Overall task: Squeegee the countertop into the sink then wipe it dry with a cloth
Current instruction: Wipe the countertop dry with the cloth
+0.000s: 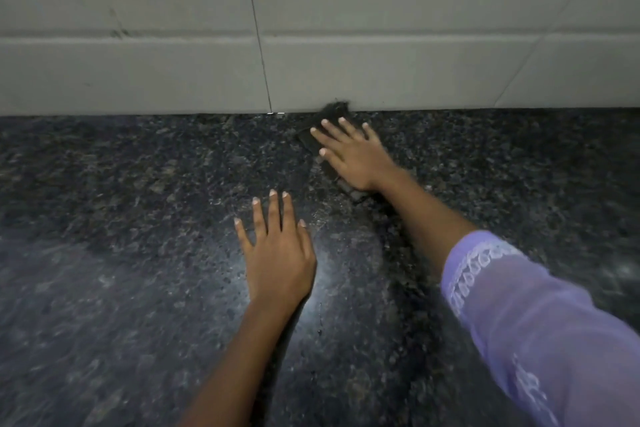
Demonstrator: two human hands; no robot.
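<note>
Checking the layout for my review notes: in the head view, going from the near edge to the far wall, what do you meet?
Purple sleeve → left hand flat on the countertop → right hand pressing the dark cloth → tiled wall.

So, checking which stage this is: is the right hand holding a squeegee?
No, the right hand presses flat, fingers spread, on a dark cloth by the wall.
</note>
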